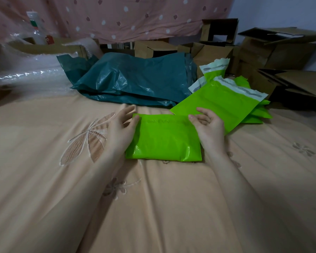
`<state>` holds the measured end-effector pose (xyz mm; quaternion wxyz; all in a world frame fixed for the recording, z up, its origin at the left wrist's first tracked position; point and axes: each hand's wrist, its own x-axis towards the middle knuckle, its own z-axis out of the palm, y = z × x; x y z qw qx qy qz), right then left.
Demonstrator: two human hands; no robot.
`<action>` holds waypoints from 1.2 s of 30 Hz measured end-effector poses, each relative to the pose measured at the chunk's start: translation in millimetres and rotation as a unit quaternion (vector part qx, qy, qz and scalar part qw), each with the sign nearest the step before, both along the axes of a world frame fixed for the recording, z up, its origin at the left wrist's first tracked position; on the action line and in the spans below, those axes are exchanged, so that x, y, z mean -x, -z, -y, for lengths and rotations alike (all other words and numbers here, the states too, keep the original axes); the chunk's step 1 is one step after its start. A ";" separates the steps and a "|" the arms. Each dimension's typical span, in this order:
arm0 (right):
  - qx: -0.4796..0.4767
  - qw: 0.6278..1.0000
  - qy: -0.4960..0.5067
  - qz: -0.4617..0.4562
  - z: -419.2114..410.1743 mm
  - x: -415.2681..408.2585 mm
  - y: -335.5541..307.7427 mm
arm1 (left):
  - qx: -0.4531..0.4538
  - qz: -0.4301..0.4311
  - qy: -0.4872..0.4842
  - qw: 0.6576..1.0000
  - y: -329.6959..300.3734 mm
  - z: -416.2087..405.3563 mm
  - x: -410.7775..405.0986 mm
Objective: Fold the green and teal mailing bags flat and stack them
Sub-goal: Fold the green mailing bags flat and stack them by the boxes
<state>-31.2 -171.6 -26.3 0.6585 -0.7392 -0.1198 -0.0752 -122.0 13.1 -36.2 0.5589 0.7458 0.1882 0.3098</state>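
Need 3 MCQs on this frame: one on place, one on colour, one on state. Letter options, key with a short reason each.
1. Where does the teal bag pile lie relative to the folded green bag?
A. Beyond it, farther from the person
B. Under it
C. Nearer to the person than it

2. What colour is the bedsheet under the bags?
A. Dark blue
B. Peach with embroidered flowers
C. Plain white

3. How do the hands meet the folded green bag?
A. Both lifted well clear of it
B. Only one hand touches it
C. The left hand at its left edge, the right hand at its right edge

Key: 1 A, the teal pile sits behind the folded bag, toward the cardboard boxes. 2 B, the cloth is peach with stitched petals. 3 C, fingers of each hand touch the bag's upper corners as it lies on the sheet.
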 end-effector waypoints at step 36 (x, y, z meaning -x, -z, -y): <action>0.482 0.832 -0.136 0.238 -1.2 55.0 2.9 | -0.532 -0.208 0.130 0.810 -2.1 48.7 16.9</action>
